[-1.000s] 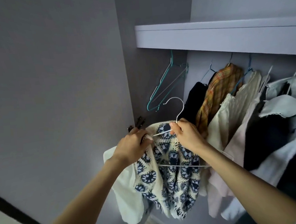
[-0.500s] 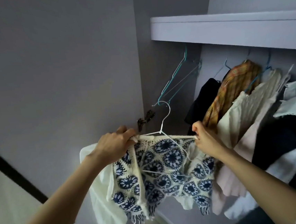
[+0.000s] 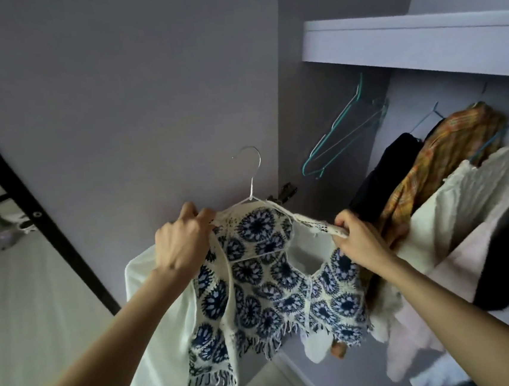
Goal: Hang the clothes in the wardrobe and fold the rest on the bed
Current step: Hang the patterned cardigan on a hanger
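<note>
Crocheted blue-white top (image 3: pixel 273 272), rough openwork yarn; thin glossy wire hanger (image 3: pixel 250 174); matt smooth shelf (image 3: pixel 412 40) at 1 o'clock.

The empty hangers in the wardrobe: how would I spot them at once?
Look under the white shelf, at the far left end, beside the wardrobe's side wall. The teal wire hangers dangle there tilted and bare, while every hanger to their right carries clothing, starting with a black garment.

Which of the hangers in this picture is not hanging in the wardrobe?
The white wire hanger carrying the blue-and-white crochet top, held between both hands. Its hook points up, free of any rail, while the empty teal hangers hang under the shelf.
</note>
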The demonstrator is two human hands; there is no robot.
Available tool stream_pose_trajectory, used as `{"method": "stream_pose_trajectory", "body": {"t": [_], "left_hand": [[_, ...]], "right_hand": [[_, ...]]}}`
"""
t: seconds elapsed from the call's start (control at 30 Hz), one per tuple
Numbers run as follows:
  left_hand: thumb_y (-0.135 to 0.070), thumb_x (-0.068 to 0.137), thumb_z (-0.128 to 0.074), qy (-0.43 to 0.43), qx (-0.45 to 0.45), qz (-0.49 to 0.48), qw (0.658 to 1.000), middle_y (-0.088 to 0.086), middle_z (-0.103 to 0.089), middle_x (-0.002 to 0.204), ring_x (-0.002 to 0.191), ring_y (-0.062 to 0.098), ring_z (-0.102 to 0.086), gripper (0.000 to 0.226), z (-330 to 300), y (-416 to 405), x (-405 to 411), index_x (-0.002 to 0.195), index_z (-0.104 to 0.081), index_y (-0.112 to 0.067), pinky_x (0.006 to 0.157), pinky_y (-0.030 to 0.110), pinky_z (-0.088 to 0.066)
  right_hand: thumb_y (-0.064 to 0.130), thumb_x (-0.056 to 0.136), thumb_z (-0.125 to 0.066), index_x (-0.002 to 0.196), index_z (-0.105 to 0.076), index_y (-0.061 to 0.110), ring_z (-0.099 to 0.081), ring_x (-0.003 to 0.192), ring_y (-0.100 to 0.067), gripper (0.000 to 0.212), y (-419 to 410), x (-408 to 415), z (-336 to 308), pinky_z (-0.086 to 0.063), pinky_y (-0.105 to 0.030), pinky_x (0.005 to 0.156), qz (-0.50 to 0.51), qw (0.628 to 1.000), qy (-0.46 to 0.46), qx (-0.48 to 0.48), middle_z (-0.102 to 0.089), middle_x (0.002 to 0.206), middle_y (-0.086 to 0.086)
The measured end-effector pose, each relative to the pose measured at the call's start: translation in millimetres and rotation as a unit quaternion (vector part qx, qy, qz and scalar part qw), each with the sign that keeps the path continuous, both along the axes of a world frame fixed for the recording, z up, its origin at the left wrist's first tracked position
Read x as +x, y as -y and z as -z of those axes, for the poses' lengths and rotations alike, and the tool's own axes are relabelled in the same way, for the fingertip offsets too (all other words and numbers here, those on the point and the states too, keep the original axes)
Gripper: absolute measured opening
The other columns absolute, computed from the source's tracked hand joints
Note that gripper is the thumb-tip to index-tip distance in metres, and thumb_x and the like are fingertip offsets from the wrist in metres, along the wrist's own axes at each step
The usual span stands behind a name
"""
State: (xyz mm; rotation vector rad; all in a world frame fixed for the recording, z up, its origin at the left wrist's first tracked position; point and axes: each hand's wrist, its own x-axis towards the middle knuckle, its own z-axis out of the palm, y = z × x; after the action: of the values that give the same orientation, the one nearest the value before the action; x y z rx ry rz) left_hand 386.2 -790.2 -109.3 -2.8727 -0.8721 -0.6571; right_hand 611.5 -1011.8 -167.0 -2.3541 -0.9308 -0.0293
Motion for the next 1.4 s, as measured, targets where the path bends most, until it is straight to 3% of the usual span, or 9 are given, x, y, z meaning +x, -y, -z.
{"method": "stream_pose_trajectory", "body": {"t": [0.17,0.3,0.4,0.47,0.6,0.8,1.03,1.27,1.4], "left_hand": [[-0.025,0.098,-0.044,0.067,-0.054,-0.031,0.996,0.01,-0.052,0.104,0.066,0.039,-0.059,0.026,1.5,6.1,7.5,0.12,-0.057,-0.018,0.056,0.036,-0.042],[-0.028,0.098,-0.044,0.073,-0.065,-0.006,0.995,0.007,-0.051,0.107,0.072,0.039,-0.059,0.026,4.4,6.2,10.8,0.119,-0.057,-0.02,0.06,0.037,-0.043],[-0.028,0.097,-0.048,0.092,-0.077,0.037,0.992,0.005,-0.053,0.105,0.075,0.036,-0.059,0.025,8.7,2.0,8.9,0.117,-0.06,-0.02,0.06,0.033,-0.038],[-0.025,0.096,-0.051,0.102,-0.08,0.068,0.989,0.005,-0.054,0.103,0.075,0.034,-0.059,0.023,12.9,-0.8,6.5,0.114,-0.062,-0.017,0.059,0.032,-0.039],[-0.031,0.095,-0.048,0.117,-0.075,0.118,0.983,0.004,-0.054,0.096,0.068,0.032,-0.059,0.024,18.2,-2.4,9.2,0.108,-0.062,-0.017,0.054,0.031,-0.041],[-0.028,0.093,-0.057,0.138,-0.136,0.185,0.963,0.001,-0.055,0.093,0.074,0.025,-0.061,0.021,15.6,2.7,24.6,0.108,-0.069,-0.019,0.059,0.034,-0.048],[-0.027,0.092,-0.059,0.26,-0.227,0.214,0.914,-0.004,-0.055,0.091,0.086,0.012,-0.057,0.021,-9.2,-2.4,33.5,0.087,-0.074,-0.014,0.077,0.022,-0.041],[-0.027,0.093,-0.057,0.075,-0.27,0.219,0.935,-0.003,-0.058,0.123,0.108,0.014,-0.059,0.032,14.6,-1.2,42.4,0.124,-0.061,-0.02,0.088,0.023,-0.043],[-0.027,0.095,-0.055,0.075,-0.223,0.246,0.94,-0.001,-0.066,0.115,0.097,0.021,-0.066,0.028,16.7,8.6,52.1,0.118,-0.065,-0.016,0.082,0.027,-0.049]], "right_hand": [[0.027,0.086,-0.067,0.076,-0.053,0.015,-0.047,0.08,-0.013,0.021,-16.8,-32.3,-12.5,-0.039,-0.025,0.074,-0.241,0.953,-0.158,-0.09,-0.046,0.089,0.004],[0.041,0.092,-0.055,0.121,-0.062,0.018,-0.058,0.086,-0.003,0.037,-10.2,-28.7,-24.1,-0.045,-0.018,0.079,-0.281,0.876,-0.243,-0.308,-0.063,0.108,0.009],[0.025,0.094,-0.055,0.088,-0.068,0.011,-0.05,0.067,-0.011,0.02,-4.7,-13.1,-23.5,-0.038,-0.027,0.062,-0.201,0.952,-0.142,-0.184,-0.061,0.077,-0.007],[0.018,0.092,-0.054,0.101,-0.065,0.01,-0.058,0.08,-0.015,0.016,-0.4,0.5,-23.7,-0.044,-0.029,0.069,-0.08,0.994,-0.011,-0.076,-0.064,0.093,-0.006],[0.025,0.092,-0.056,0.139,-0.039,0.02,-0.04,0.125,-0.019,0.05,2.5,14.1,-22.0,-0.038,-0.038,0.099,-0.084,0.985,0.089,-0.122,-0.04,0.136,0.0],[0.019,0.096,-0.051,0.079,-0.045,0.011,-0.052,0.072,-0.022,0.02,8.3,8.2,-11.4,-0.03,-0.031,0.064,-0.08,0.995,0.061,-0.015,-0.044,0.071,0.008],[0.008,0.089,-0.06,0.09,-0.064,-0.002,-0.064,0.079,-0.035,0.01,38.8,7.4,-9.4,-0.047,-0.039,0.065,-0.024,0.988,0.148,-0.045,-0.069,0.085,-0.013],[-0.002,0.083,-0.064,0.086,-0.066,-0.002,-0.065,0.077,-0.035,0.004,50.8,2.2,-19.4,-0.043,-0.043,0.07,0.01,0.981,0.193,-0.009,-0.068,0.079,-0.016],[-0.003,0.087,-0.059,0.086,-0.063,-0.006,-0.061,0.073,-0.032,0.005,60.2,3.9,-26.2,-0.039,-0.034,0.068,0.03,0.985,0.154,0.065,-0.064,0.076,-0.018]]}}
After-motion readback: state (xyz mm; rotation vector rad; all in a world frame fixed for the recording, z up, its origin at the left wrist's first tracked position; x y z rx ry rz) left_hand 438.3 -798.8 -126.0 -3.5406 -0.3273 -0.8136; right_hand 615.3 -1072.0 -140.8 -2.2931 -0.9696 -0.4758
